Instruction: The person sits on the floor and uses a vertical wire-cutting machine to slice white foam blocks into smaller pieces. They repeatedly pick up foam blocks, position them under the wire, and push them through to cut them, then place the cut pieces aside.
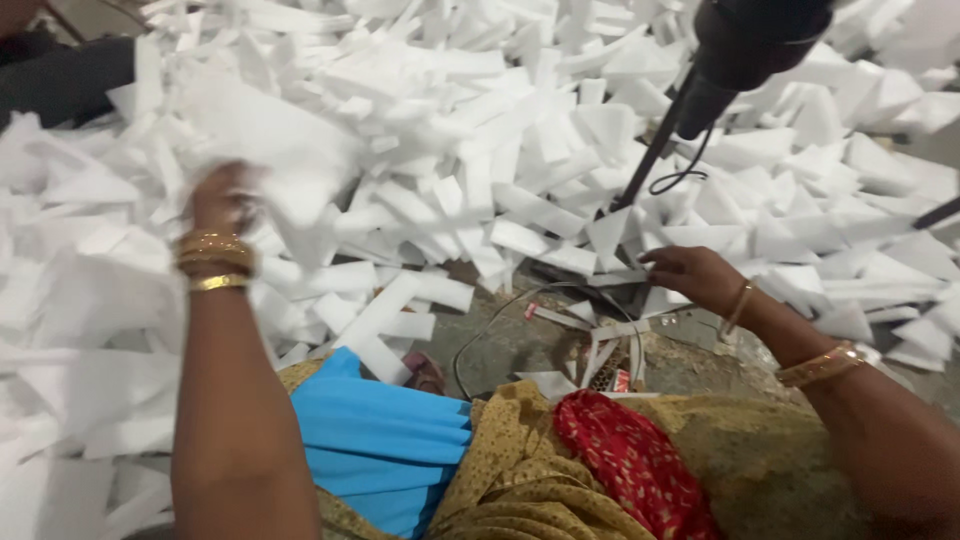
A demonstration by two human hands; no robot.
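A huge heap of white foam strips and offcuts [480, 140] covers the ground in front of me. My left hand [222, 198], with gold bangles on the wrist, is raised at the left and grips a large white foam piece [270, 150] that is blurred by motion. At the middle right my right hand [692, 276] reaches low toward small white strips [610, 335] lying on bare grey ground; its fingers are curled, and I cannot see anything held in them.
A black tripod [700, 100] with a dangling cable stands at the upper right. A thin wire loop [500, 320] lies on the ground. Blue, mustard and red cloth [520, 460] covers my lap. A dark-sleeved person [60, 75] is at the top left.
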